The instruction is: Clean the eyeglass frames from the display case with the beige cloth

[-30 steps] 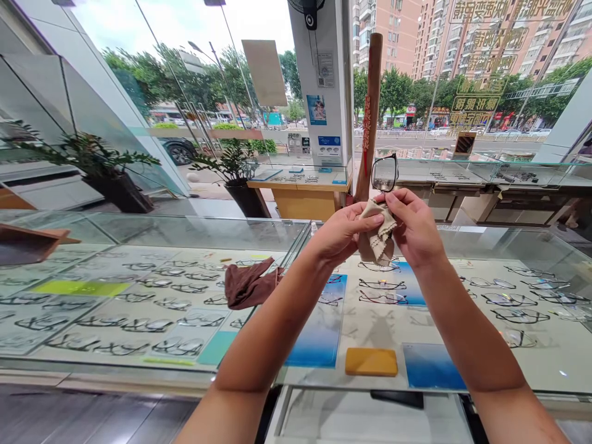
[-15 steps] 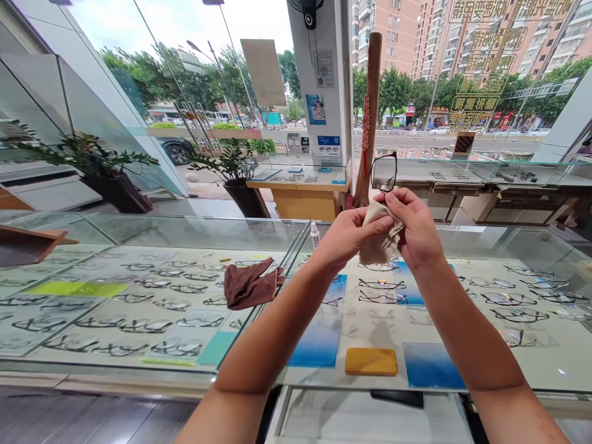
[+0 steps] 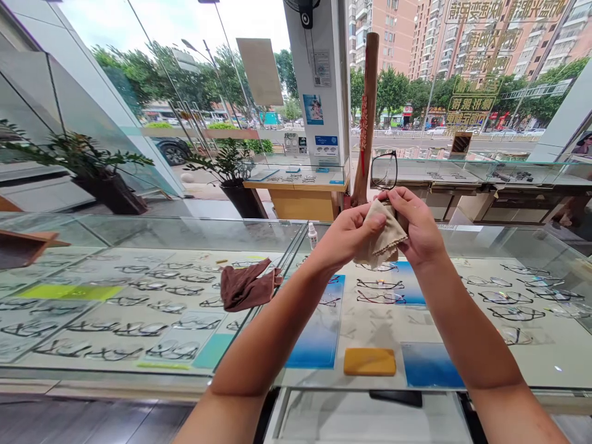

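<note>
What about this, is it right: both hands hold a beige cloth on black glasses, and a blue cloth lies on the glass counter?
Not quite. In the head view the cloth on the glass counter is brown, not blue. Left hand and right hand hold the beige cloth on the glasses.

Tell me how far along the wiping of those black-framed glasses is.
Done: the glasses are picked up and held above the glass counter. In hand: the left hand and right hand pinch a beige cloth around the lower lens. Left: the upper lens stands bare above the fingers; whether it has been wiped, I cannot tell. The glasses are not yet set down.
</note>
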Demonstrator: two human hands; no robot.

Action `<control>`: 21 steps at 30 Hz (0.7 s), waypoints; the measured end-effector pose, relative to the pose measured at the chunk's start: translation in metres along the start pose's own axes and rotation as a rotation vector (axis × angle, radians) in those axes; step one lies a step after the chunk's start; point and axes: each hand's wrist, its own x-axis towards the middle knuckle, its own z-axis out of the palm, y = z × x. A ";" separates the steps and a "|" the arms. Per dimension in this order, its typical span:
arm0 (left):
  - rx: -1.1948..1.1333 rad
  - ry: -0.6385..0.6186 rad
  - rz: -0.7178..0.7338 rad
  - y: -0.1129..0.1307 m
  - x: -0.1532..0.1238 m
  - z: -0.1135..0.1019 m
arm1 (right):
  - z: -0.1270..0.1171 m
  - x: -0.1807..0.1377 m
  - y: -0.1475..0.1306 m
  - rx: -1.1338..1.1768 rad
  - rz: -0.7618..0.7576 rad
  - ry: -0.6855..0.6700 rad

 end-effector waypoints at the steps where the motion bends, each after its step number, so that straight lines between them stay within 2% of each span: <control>1: 0.006 0.015 0.014 -0.001 0.000 0.001 | 0.000 0.000 0.000 0.003 -0.002 -0.002; 7: 0.057 0.191 0.138 -0.015 0.001 0.009 | 0.006 -0.003 0.003 0.051 -0.010 -0.005; 15: 0.133 0.475 0.399 -0.024 0.005 0.020 | 0.024 -0.010 0.010 0.165 -0.073 -0.015; 18: 0.203 0.465 0.443 -0.025 0.008 0.013 | 0.023 -0.010 0.009 0.180 -0.094 -0.030; 21: 0.279 0.336 0.427 -0.024 0.011 0.002 | 0.017 -0.007 0.006 0.180 -0.090 -0.031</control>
